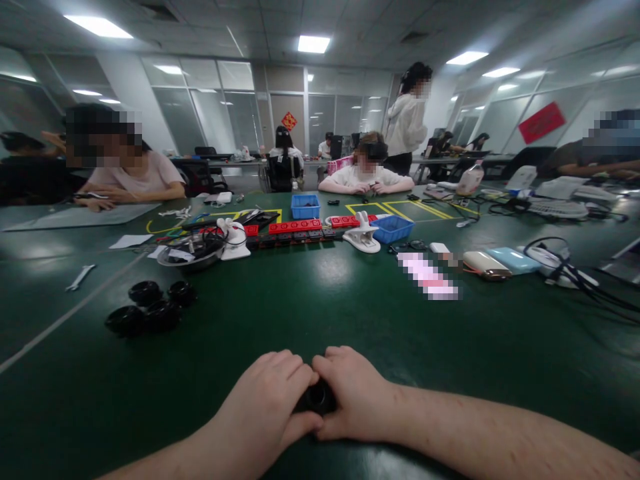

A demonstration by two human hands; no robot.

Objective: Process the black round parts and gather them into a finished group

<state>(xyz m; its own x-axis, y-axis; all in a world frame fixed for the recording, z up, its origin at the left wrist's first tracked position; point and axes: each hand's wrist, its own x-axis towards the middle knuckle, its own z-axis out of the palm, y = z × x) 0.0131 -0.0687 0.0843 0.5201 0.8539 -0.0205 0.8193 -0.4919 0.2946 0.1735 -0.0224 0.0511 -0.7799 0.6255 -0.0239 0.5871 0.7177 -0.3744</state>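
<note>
Near the front of the green table, my left hand (273, 400) and my right hand (353, 393) are closed around a black round part (319, 396). A dark round opening shows in its upper face, between my thumbs. My fingers cover most of its sides, so its full shape is hidden. To the left lies a cluster of several glossy black round parts (163, 315), rounded and ring-like. I cannot tell whether the held one is of the same kind.
Across the green table (260, 307) run red power strips (295, 225), blue trays (393, 229) and white clips (363, 235). A metal bowl (193, 260) holds dark items. A wrench (81, 277) lies far left, power banks (487, 264) and cables right. A person (345, 179) sits opposite.
</note>
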